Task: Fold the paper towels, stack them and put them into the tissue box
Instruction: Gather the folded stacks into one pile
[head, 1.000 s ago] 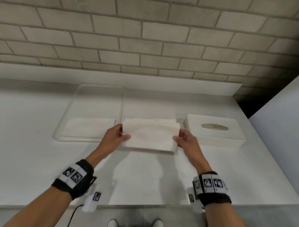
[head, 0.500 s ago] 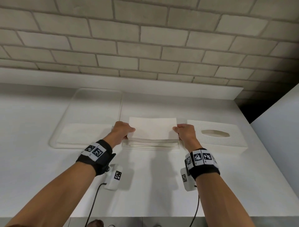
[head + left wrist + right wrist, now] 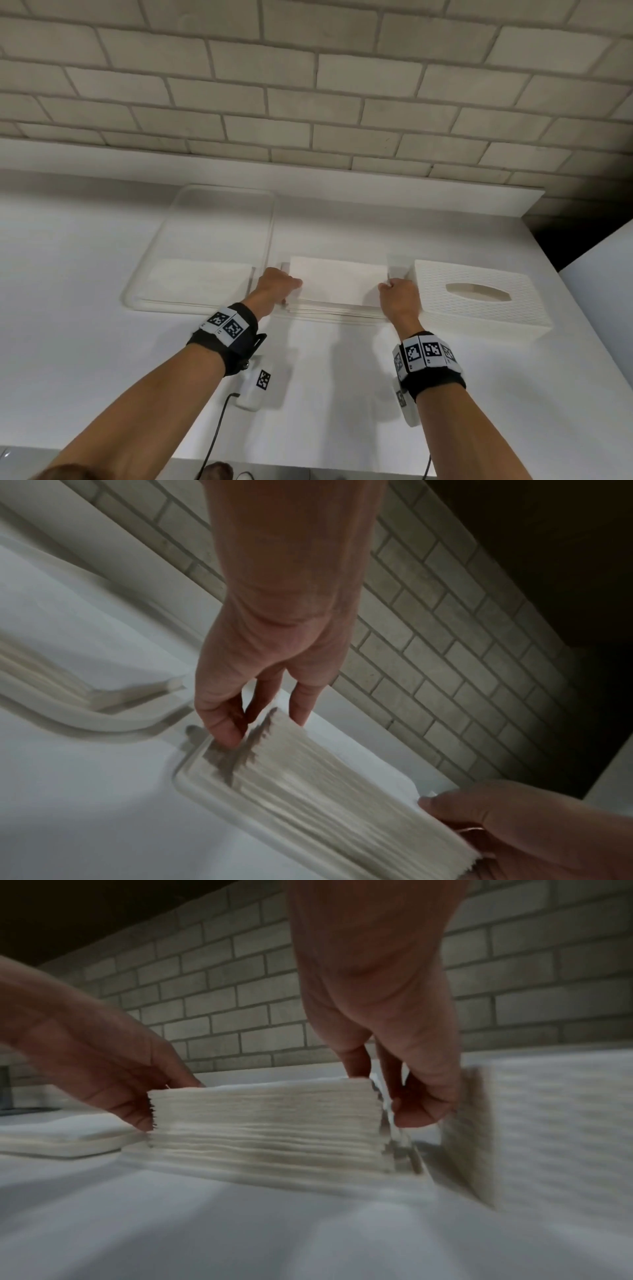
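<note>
1. Centrally, thick stack of folded white paper towels [image 3: 337, 291] on white counter [image 3: 85, 359], between shallow white tray [image 3: 205, 219] and white textured tissue box [image 3: 479, 294].
2. Left hand [image 3: 275, 287], right hand [image 3: 399, 296]: fingers curled, pinching stack ends.
3. Light, soft, compressible, likely to splay; best gripped at both ends.

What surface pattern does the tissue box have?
White with a woven, basket-like texture; the tissue box shows best in the head view.

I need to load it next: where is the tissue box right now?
In the head view, the tissue box sits on the white counter, right of the stack of folded paper towels, just beyond the right hand.
</note>
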{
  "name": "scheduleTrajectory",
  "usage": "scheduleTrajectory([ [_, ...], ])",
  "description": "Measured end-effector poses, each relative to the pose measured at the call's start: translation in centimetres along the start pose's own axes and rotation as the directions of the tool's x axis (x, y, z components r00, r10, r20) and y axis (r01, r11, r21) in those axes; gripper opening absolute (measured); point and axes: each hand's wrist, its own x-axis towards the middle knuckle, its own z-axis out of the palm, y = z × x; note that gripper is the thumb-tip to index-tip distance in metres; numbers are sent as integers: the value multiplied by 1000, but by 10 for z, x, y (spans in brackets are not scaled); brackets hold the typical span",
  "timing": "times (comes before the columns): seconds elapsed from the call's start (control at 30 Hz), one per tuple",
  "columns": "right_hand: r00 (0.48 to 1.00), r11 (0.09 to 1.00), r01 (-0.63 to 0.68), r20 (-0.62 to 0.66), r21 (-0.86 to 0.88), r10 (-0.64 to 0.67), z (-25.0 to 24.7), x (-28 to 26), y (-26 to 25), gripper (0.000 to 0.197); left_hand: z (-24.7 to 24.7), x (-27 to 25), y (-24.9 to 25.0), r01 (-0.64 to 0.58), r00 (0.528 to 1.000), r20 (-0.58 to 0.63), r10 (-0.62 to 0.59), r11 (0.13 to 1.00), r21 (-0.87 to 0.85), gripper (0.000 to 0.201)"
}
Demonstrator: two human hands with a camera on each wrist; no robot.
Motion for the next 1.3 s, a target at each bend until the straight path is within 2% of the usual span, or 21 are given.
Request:
scheduleTrajectory([
  [0.07,993,997,62,-94,-44,-66,-6,-7,-8,33,-12,0,-2,-44,999,15,45,997,-60,22],
  [0.17,947,973,230,-238,26,-217,-16,-26,-38,31,-51,3,-7,-132,991,-35,127,976,-176,24],
  [0.23,932,933,323,-227,158,-284,-12,-41,-67,25,-87,8,-14,-159,982,-137,134,968,-193,13],
  [0.3,935,875,355,-116,331,-335,5,-55,-97,25,-126,13,-26,-143,963,-251,95,973,-180,4],
  [0.37,939,838,252,86,484,-332,30,-72,-126,25,-158,21,-43,-116,943,-325,70,986,-124,15],
  [0.43,908,852,82,314,517,-278,62,-83,-146,23,-181,24,-61,-22,931,-365,8,999,-35,6],
  [0.47,887,870,12,397,493,-237,77,-87,-154,22,-189,28,-70,15,916,-401,-12,1000,3,19],
  [0.53,849,897,-65,497,438,-180,100,-90,-163,29,-199,32,-84,54,901,-431,-50,999,-3,46],
  [0.6,816,923,-84,558,374,-152,115,-89,-165,37,-204,39,-92,84,904,-419,-89,996,-31,50],
  [0.63,810,934,-87,570,348,-136,123,-87,-165,39,-206,42,-94,91,908,-407,-101,995,-42,42],
  [0.7,810,940,-105,576,324,-108,136,-85,-164,40,-209,45,-95,128,913,-387,-132,991,-36,10],
  [0.77,826,933,-136,559,334,-80,150,-81,-161,42,-210,50,-97,140,910,-388,-147,989,-46,21],
  [0.83,840,920,-160,539,358,-64,158,-78,-157,39,-211,46,-94,140,921,-365,-139,990,-24,14],
  [0.93,846,897,-194,531,397,-52,159,-83,-158,19,-215,48,-96,161,931,-337,-143,986,29,29],
  [1.0,855,868,-236,518,437,-29,161,-83,-157,24,-218,52,-99,161,935,-329,-134,985,56,26],
  [1.07,875,841,-257,485,476,-7,168,-79,-151,27,-218,48,-97,133,936,-328,-123,991,8,27],
  [1.13,880,823,-261,474,504,-11,183,-67,-139,26,-217,42,-94,93,948,-301,-100,995,-39,12],
  [1.2,877,835,-253,479,488,-14,191,-60,-132,27,-220,37,-88,33,971,-230,-65,990,-138,32],
  [1.3,865,838,-249,501,487,-34,175,-71,-142,22,-227,18,-66,-61,989,-145,22,963,-264,27],
])
